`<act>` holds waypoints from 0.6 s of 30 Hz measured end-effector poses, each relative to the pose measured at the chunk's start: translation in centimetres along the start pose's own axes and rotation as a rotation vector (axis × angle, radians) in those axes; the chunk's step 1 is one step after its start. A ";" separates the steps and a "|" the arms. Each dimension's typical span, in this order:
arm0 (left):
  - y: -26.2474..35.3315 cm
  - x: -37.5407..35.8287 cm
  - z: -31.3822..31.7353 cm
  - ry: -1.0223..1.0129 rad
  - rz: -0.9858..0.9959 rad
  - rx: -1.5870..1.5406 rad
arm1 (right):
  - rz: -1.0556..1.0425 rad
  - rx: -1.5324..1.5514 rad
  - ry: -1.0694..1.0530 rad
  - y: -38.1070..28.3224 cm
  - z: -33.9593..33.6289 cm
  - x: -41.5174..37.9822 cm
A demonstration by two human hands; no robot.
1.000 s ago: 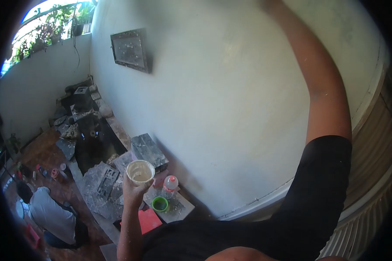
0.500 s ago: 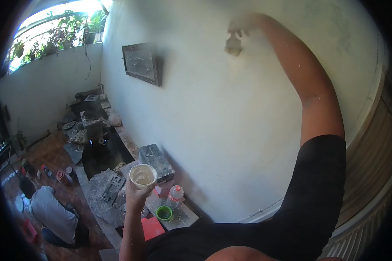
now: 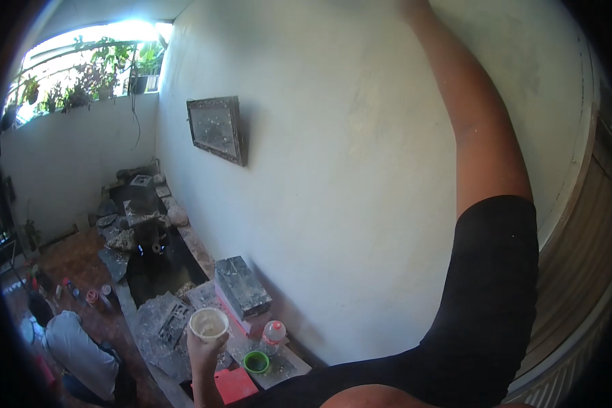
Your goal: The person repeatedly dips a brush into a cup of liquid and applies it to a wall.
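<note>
My left hand (image 3: 205, 348) is wrapped round a whitish plastic cup (image 3: 209, 324), held upright at the lower left with its inside showing. The right arm reaches up along the pale wall (image 3: 333, 197). Only the wrist end of my right hand (image 3: 415, 9) shows at the top edge; its fingers and anything in them are cut off. Below and right of the cup, a green-rimmed container (image 3: 256, 362) and a clear bottle with a red cap (image 3: 274, 332) stand on a ledge.
A dark-framed panel (image 3: 215, 129) hangs on the wall. Grey blocks (image 3: 243, 285), stone slabs and a dark basin (image 3: 158, 268) line its foot. At the lower left a person in a light shirt (image 3: 81, 350) bends over the tiled floor. Plants (image 3: 81, 85) hang by the opening.
The view has tilted upward. My right hand, earlier seen holding a brush against the wall, has moved up out of the frame for the most part. The cup in my left hand sits lower in view.
</note>
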State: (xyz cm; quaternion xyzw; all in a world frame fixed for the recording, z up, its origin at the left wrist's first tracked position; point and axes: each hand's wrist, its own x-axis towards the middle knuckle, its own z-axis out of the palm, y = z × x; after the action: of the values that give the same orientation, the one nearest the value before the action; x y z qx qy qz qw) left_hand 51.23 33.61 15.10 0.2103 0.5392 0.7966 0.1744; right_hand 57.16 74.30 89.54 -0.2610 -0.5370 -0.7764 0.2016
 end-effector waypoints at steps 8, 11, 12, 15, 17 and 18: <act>-1.3 -0.2 -1.0 0.015 -0.018 -0.021 | -0.293 0.508 0.057 -8.8 -6.2 -6.9; -0.3 0.0 -0.2 0.018 -0.020 0.014 | -0.097 0.985 -0.270 -5.0 -10.7 -6.8; -0.3 0.0 0.0 0.022 -0.014 0.019 | -0.009 1.186 -0.405 -4.0 -11.3 -6.6; -0.6 -0.1 0.1 0.028 -0.008 0.018 | 0.064 1.615 -0.664 -1.1 -8.7 -4.8; -0.5 -0.5 0.2 0.024 -0.021 -0.020 | 0.231 1.377 -0.639 0.2 -11.2 -4.7; -1.0 -0.5 0.2 0.030 -0.023 -0.027 | 0.346 1.294 -0.588 0.4 -10.2 -3.7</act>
State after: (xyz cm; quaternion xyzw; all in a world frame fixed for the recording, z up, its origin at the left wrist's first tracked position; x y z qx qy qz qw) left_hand 51.78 33.83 14.16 0.1897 0.5332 0.8050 0.1781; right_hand 58.40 64.74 84.62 -0.3682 -0.8713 -0.1588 0.2828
